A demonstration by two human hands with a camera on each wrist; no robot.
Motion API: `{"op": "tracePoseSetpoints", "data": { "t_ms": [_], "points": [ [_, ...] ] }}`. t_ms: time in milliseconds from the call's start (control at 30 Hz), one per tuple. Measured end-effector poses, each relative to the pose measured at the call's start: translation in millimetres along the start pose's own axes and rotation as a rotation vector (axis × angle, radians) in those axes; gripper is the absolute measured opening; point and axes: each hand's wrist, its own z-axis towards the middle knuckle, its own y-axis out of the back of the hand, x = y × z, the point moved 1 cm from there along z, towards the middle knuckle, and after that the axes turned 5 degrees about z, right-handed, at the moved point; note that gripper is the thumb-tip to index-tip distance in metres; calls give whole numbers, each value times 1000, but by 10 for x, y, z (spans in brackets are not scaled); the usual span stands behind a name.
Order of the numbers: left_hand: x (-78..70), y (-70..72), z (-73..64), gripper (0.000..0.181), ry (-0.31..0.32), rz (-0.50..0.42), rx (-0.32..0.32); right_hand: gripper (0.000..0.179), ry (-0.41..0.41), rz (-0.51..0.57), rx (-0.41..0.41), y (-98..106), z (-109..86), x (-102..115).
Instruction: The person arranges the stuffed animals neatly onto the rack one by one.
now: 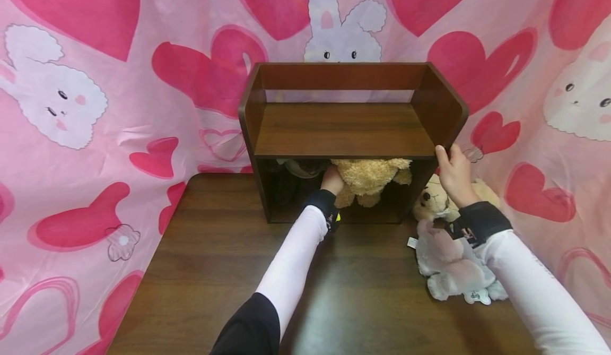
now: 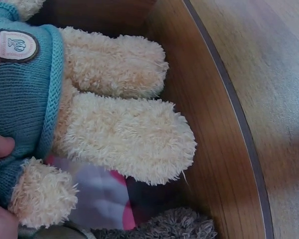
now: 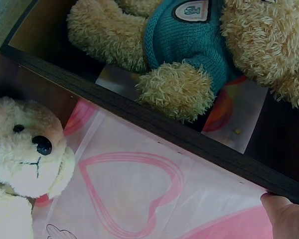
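A curly-furred tan teddy bear [image 1: 367,174] in a teal knitted sweater [image 2: 25,89] sits in the lower compartment of a brown wooden shelf [image 1: 343,127]. My left hand [image 1: 332,180] reaches into that compartment and grips the teddy bear at its sleeve and arm; only parts of the fingers [image 2: 0,147] show in the left wrist view. My right hand [image 1: 455,174] holds the front edge of the shelf's right side panel. Its thumb [image 3: 284,214] lies against that edge in the right wrist view.
Right of the shelf lie a cream plush dog [image 1: 434,198] and a pink-and-grey plush toy [image 1: 453,265] with tags. Dark and grey plush [image 2: 164,224] sits left of the bear inside. A pink heart-print cloth [image 1: 215,79] hangs behind the brown tabletop [image 1: 215,280].
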Motion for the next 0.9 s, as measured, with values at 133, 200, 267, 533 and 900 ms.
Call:
{"op": "tracePoseSetpoints", "data": {
  "t_ms": [133, 200, 267, 533, 900],
  "points": [
    [-170, 575, -233, 35, 39, 2, 56, 43, 3, -3, 5, -4, -1, 1],
    [-239, 820, -347, 29, 38, 8, 78, 43, 7, 3, 5, -6, -4, -3],
    [-217, 849, -373, 26, 23, 16, 74, 43, 7, 9, 6, -4, -6, -4],
    [-261, 1102, -579, 28, -4, -71, -9, 45, -2, 13, 21, 2, -9, -6],
    [-511, 1267, -563, 48, 186, -86, 74, 45, 2, -8, 10, 7, 0, -4]
  ]
}}
